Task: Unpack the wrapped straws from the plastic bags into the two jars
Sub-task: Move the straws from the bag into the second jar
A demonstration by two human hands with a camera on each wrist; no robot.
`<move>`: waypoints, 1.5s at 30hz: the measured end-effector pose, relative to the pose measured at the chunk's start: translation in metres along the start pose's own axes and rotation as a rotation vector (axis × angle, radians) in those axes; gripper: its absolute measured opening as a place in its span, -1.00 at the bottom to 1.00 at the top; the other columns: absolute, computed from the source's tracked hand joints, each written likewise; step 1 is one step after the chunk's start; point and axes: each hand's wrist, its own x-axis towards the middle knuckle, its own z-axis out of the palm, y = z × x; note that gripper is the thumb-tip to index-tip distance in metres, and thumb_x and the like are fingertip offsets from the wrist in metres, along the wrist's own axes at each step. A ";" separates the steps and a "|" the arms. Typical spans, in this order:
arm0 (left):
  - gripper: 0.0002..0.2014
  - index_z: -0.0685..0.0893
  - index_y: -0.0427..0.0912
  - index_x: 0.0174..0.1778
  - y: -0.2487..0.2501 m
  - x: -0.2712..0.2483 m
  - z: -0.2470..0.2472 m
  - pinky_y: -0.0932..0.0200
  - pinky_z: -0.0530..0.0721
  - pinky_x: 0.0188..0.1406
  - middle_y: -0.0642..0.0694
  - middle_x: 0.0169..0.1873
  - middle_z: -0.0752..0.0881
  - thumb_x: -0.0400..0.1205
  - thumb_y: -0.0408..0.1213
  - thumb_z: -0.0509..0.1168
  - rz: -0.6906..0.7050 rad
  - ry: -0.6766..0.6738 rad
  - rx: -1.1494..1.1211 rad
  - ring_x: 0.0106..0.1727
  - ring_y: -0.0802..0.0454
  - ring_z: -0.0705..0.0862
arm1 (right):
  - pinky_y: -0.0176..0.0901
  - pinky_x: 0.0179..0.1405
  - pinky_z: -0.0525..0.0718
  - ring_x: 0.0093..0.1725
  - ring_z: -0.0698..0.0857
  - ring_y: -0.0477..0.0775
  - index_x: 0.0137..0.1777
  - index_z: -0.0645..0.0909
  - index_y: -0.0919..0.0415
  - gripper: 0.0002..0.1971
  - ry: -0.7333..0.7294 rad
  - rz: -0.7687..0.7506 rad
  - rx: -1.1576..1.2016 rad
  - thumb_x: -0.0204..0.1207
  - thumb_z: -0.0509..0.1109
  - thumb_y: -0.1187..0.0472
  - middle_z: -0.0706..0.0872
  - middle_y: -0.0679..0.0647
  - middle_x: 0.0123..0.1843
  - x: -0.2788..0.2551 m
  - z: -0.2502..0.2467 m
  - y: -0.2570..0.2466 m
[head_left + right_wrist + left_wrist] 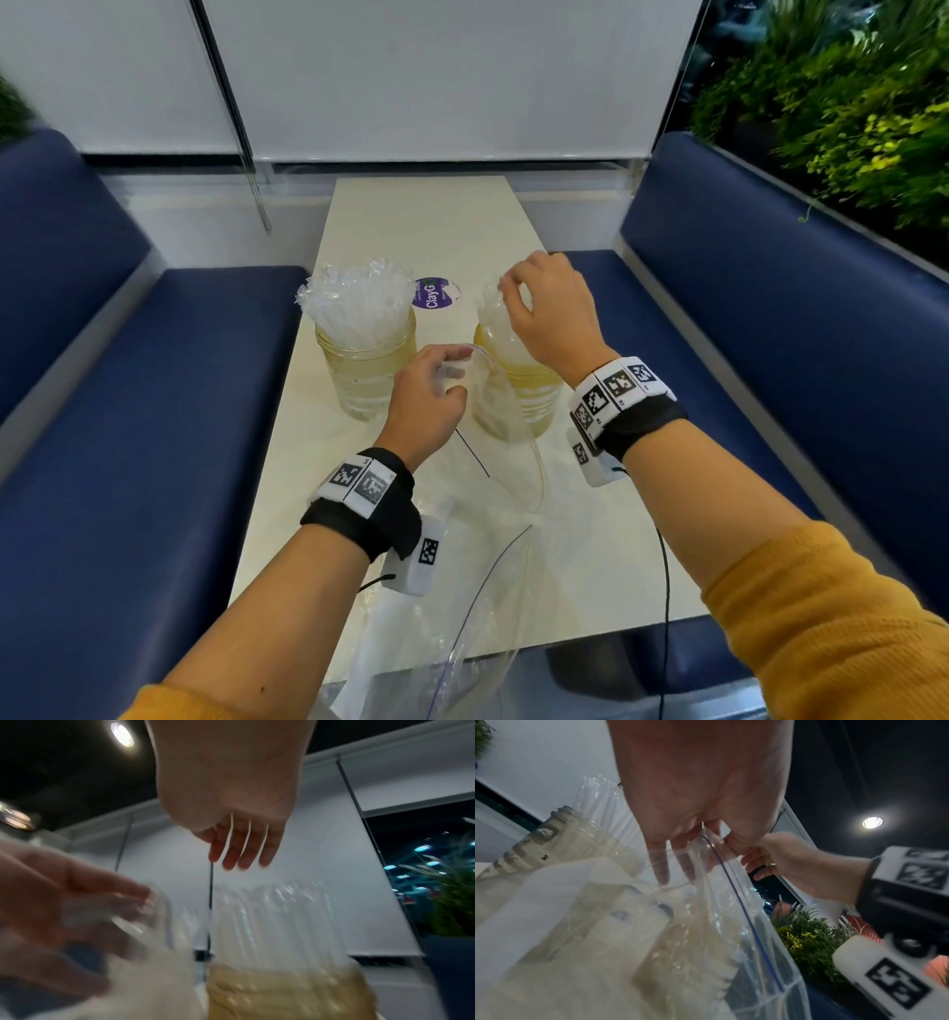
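Observation:
Two clear jars stand on the cream table. The left jar is packed with wrapped straws. In the right jar more wrapped straws stand upright. My right hand hovers just above their tips, fingers straight and holding nothing. My left hand pinches the zip rim of a clear plastic bag, which hangs in front of the right jar. I cannot tell whether any straws are in the bag.
A purple round sticker lies behind the jars. Slack bag plastic with a white panel drapes over the table's near edge. Blue benches flank the table. Plants stand at the right, and a black cable hangs from my right wrist.

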 end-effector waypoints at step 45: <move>-0.37 0.70 -0.05 0.36 -0.003 -0.011 -0.001 0.10 0.51 0.38 -0.01 0.27 0.74 0.78 0.28 -0.10 -0.086 -0.062 -0.044 0.30 0.06 0.67 | -0.04 -0.12 0.70 -0.16 0.70 0.06 0.07 0.51 -0.22 -0.66 -1.147 0.166 -0.079 0.51 0.50 0.26 0.77 0.18 0.02 -0.035 -0.113 0.028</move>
